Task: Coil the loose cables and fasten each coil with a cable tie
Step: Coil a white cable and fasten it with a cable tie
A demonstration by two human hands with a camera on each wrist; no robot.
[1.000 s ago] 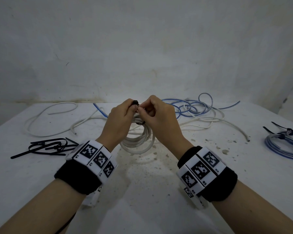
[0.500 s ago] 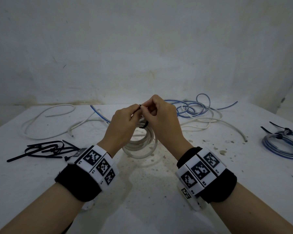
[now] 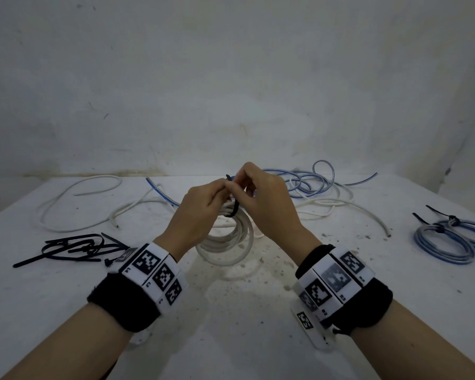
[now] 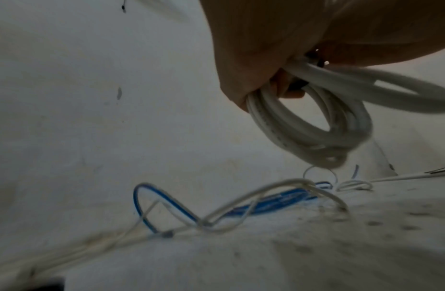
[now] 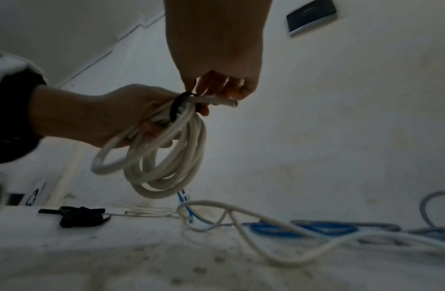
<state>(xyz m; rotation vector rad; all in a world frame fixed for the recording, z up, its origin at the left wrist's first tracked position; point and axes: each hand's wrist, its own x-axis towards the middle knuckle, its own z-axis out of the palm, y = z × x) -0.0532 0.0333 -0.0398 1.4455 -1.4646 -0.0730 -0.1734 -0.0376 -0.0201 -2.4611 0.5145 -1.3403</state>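
A coil of white cable (image 3: 231, 237) (image 4: 313, 126) (image 5: 166, 157) hangs above the middle of the white table (image 3: 231, 311). My left hand (image 3: 203, 207) (image 5: 111, 118) grips the coil's top, fingers curled round the strands. A black cable tie (image 3: 235, 208) (image 5: 178, 107) is looped round the bundle there. My right hand (image 3: 261, 193) (image 5: 216, 86) pinches the tie's upper end, and a short black tip sticks up between the two hands. The coil's cut end (image 5: 231, 102) pokes out to the right.
Several spare black ties (image 3: 72, 249) (image 5: 79, 215) lie at the left. Loose white cable (image 3: 74, 204) and loose blue cable (image 3: 307, 182) (image 5: 303, 229) sprawl along the back. Two tied blue coils (image 3: 450, 239) rest at the right edge. A wall stands behind.
Both hands have risen a little with the coil. The tie's tip now sticks up between the hands and its loop round the bundle shows more plainly.
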